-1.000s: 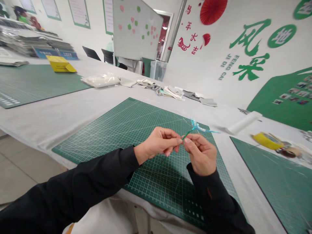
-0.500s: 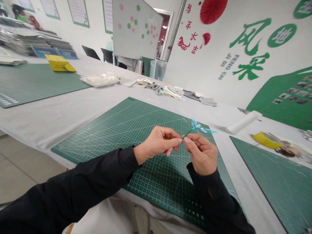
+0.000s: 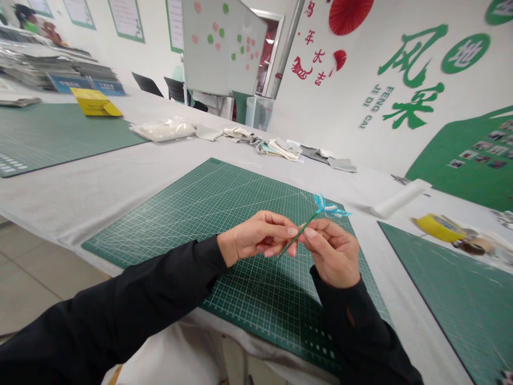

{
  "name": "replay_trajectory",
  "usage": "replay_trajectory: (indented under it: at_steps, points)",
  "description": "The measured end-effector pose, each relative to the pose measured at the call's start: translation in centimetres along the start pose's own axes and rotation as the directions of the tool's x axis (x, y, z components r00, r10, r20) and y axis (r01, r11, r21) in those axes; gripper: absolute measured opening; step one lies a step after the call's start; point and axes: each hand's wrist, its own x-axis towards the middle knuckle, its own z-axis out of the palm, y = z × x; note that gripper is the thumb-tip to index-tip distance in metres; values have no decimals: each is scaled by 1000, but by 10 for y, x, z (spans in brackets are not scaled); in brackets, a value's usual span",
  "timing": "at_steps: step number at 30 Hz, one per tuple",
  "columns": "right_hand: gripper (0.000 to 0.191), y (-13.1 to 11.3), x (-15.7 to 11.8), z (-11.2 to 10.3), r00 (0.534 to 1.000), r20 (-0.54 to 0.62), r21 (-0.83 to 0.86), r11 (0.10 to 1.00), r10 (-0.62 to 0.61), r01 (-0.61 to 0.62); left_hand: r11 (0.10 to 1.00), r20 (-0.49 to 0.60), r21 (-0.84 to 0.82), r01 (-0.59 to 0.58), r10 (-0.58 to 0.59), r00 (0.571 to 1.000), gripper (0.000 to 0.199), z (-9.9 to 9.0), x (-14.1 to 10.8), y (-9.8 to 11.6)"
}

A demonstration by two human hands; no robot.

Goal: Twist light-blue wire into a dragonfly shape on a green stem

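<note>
Green wire stem [image 3: 305,225] — pinched, fingers narrow, between left hand [image 3: 258,238] and right hand [image 3: 332,254]. Blue ribbon loops [image 3: 323,203] at stem's top, just beyond right fingertips. Both hands held above green cutting mat [image 3: 168,224] — not touching it.

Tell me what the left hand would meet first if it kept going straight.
The green wire stem of the blue ribbon flower, just past the fingertips of the left hand, probably comes first; the right hand sits behind it. Depth is unclear; they may touch.
</note>
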Motion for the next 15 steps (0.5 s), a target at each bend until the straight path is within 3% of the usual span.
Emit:
replay_trajectory:
  at_steps: [8, 15]
  points:
    - [10, -1, -2, -1, 998, 56, 15, 1000, 25, -26, 996, 67, -51, 77, -73, 995, 19, 0, -2, 2]
    - [9, -3, -1, 2, 999, 43, 14, 1000, -11, 10, 998, 24, -35, 46, -45, 999, 18, 1, -2, 1]
